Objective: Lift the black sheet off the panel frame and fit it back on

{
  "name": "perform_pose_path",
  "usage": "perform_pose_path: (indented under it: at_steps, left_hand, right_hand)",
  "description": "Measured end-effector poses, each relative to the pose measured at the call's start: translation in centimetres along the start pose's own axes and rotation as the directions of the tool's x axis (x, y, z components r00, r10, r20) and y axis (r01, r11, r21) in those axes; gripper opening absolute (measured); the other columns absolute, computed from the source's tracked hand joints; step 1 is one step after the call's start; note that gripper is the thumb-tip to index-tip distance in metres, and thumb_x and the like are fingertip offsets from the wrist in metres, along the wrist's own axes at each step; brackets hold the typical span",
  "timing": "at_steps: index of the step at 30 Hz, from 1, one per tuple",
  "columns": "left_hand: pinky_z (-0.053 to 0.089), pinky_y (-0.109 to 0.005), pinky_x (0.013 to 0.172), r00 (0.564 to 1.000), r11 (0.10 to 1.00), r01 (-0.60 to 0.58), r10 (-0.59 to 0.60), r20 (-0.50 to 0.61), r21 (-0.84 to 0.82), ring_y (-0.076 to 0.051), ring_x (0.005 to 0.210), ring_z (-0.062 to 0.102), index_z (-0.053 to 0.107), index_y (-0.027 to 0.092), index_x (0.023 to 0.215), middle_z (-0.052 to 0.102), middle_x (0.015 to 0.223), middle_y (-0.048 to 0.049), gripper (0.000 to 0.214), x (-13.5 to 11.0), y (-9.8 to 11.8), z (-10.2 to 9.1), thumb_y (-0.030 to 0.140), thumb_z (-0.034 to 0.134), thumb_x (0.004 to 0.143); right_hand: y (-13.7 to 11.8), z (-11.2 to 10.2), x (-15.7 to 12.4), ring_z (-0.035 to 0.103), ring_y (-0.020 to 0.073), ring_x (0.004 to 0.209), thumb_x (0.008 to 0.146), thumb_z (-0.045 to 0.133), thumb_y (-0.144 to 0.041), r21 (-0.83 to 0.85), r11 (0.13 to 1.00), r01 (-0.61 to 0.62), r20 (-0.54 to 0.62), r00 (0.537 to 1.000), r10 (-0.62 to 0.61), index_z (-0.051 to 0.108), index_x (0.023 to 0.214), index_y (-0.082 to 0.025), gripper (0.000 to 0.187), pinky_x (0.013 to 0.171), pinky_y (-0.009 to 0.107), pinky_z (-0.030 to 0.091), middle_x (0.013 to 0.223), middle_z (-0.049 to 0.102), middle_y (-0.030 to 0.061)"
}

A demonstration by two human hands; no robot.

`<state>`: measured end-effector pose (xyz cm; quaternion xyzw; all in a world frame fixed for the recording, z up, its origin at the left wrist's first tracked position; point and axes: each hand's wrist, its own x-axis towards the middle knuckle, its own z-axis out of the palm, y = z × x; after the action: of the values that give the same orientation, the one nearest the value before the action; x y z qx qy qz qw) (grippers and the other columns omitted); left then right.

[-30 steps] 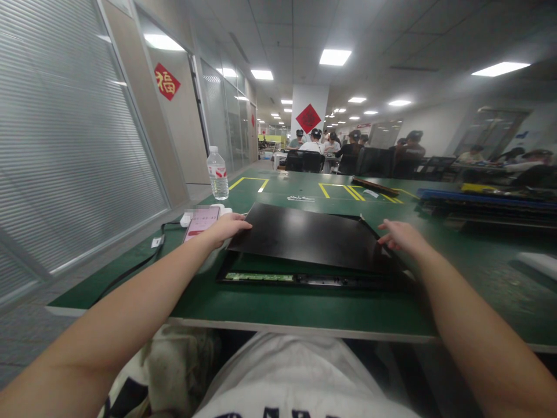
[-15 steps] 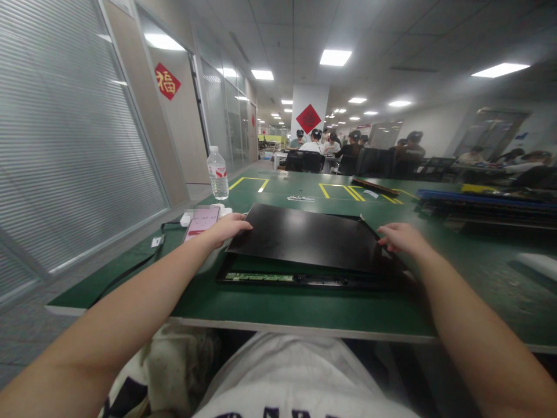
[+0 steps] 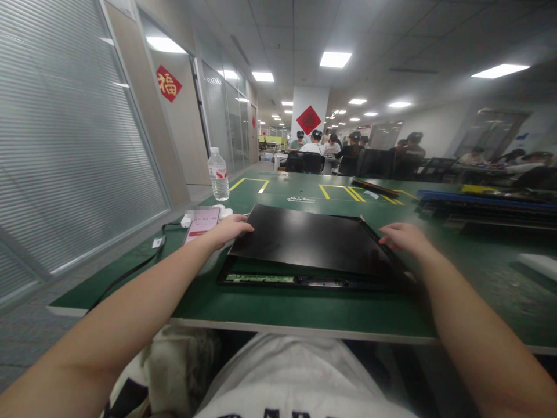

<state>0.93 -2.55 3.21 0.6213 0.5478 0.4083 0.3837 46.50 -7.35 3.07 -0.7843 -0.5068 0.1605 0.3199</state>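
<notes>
A black display panel (image 3: 304,238) lies tilted over a shallow black frame (image 3: 369,285), its near edge raised above the frame's front strip. My left hand (image 3: 230,229) is closed on the panel's left edge, thumb on top. At the right edge my right hand (image 3: 402,239) has its thumb and fingers bent together around the panel's side, close to the frame's rim; exactly where the fingertips touch is hard to see. A green circuit board (image 3: 261,278) shows in the frame's front strip, below the panel's near edge.
Beside my left forearm lies a phone (image 3: 203,223), with a water bottle (image 3: 218,174) behind it. Small white pieces (image 3: 301,200) lie beyond the panel. Long dark strips (image 3: 478,209) are stacked on the right of the green table (image 3: 304,310). People sit farther back.
The panel has shifted very slightly, its right side a little lower against the frame. Both hands stay in nearly the same places.
</notes>
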Motion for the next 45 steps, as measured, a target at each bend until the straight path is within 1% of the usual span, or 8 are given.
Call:
perform_pose_path:
  at_steps: [4,9,12,16,23,27,34,45]
  left_hand:
    - [0.048,-0.037,0.083,1.000,1.000,0.002,-0.002,-0.005,0.017,-0.031,0.096,0.067,0.075,0.018,0.083,0.077,0.091,-0.0075,0.037,0.3,-0.3,-0.1,0.037,0.080,0.051]
    - [0.047,-0.038,0.087,1.000,1.000,0.009,-0.010,0.026,0.026,-0.032,0.098,0.067,0.075,0.016,0.083,0.077,0.093,-0.0099,0.047,0.9,-1.0,-0.4,0.046,0.084,0.049]
    - [0.048,-0.039,0.085,1.000,1.000,0.029,-0.029,0.007,0.009,-0.032,0.095,0.068,0.074,0.014,0.087,0.077,0.091,-0.0108,0.053,1.0,-1.2,-0.5,0.046,0.086,0.045]
    - [0.050,-0.040,0.082,1.000,1.000,-0.004,0.004,0.002,-0.006,-0.031,0.091,0.068,0.075,0.013,0.089,0.077,0.089,-0.0115,0.056,1.1,-1.3,-0.8,0.048,0.086,0.046]
    - [0.048,-0.038,0.090,0.999,0.999,-0.051,0.051,-0.018,0.009,-0.030,0.100,0.067,0.076,0.015,0.091,0.075,0.103,-0.0127,0.056,1.3,-1.4,-1.0,0.049,0.085,0.047]
    - [0.049,-0.036,0.086,0.999,0.993,-0.031,0.035,-0.030,0.118,-0.030,0.099,0.067,0.076,0.016,0.086,0.076,0.099,-0.0100,0.050,1.0,-1.3,-1.0,0.046,0.084,0.046]
    - [0.046,-0.032,0.067,0.992,0.889,-0.106,0.064,0.108,0.445,-0.027,0.078,0.066,0.072,0.019,0.072,0.072,0.072,-0.0037,0.038,0.8,-1.5,-1.1,0.055,0.070,0.058]
    - [0.047,-0.031,0.070,0.984,0.791,-0.142,0.047,0.172,0.595,-0.028,0.084,0.068,0.072,0.019,0.083,0.076,0.087,-0.0069,0.040,1.2,-2.0,-1.2,0.053,0.065,0.063]
  right_hand:
    - [0.9,0.3,0.9,0.068,0.0189,0.071,0.078,0.063,-0.028,-0.143,0.989,0.022,0.030,0.999,-0.018,0.078,0.084,-0.016,0.020,0.054,0.022,0.047,0.084,0.075,0.0079]
    - [1.3,0.7,1.4,0.070,0.0218,0.078,0.080,0.062,-0.028,-0.207,0.978,-0.023,0.143,0.988,0.053,0.080,0.093,-0.015,0.026,0.060,0.025,0.050,0.092,0.076,0.0086]
    - [1.6,0.8,1.6,0.070,0.0208,0.077,0.078,0.064,-0.023,-0.187,0.982,-0.002,0.201,0.979,0.041,0.080,0.088,-0.015,0.021,0.068,0.025,0.052,0.087,0.076,0.0079]
    - [2.2,1.0,1.9,0.070,0.0202,0.080,0.072,0.066,-0.013,-0.130,0.991,0.037,0.201,0.980,-0.010,0.080,0.083,-0.016,0.019,0.078,0.026,0.053,0.083,0.076,0.0071]
    - [2.2,1.3,1.8,0.069,0.0187,0.075,0.065,0.061,0.001,-0.065,0.997,-0.040,0.198,0.979,0.053,0.080,0.089,-0.014,0.034,0.076,0.025,0.052,0.079,0.075,0.0066]
    - [2.3,1.4,1.9,0.068,0.0187,0.075,0.065,0.057,0.005,-0.036,0.997,-0.064,0.180,0.981,0.069,0.079,0.091,-0.013,0.039,0.076,0.026,0.052,0.080,0.074,0.0074]
    - [2.5,1.5,2.1,0.068,0.0193,0.079,0.064,0.056,0.005,-0.034,0.997,-0.065,0.155,0.985,0.070,0.078,0.091,-0.014,0.040,0.076,0.026,0.052,0.086,0.075,0.0086]
    - [2.3,1.5,1.6,0.067,0.0177,0.076,0.065,0.054,0.005,-0.018,0.997,-0.073,0.161,0.984,0.075,0.077,0.095,-0.013,0.042,0.073,0.024,0.051,0.090,0.075,0.0092]
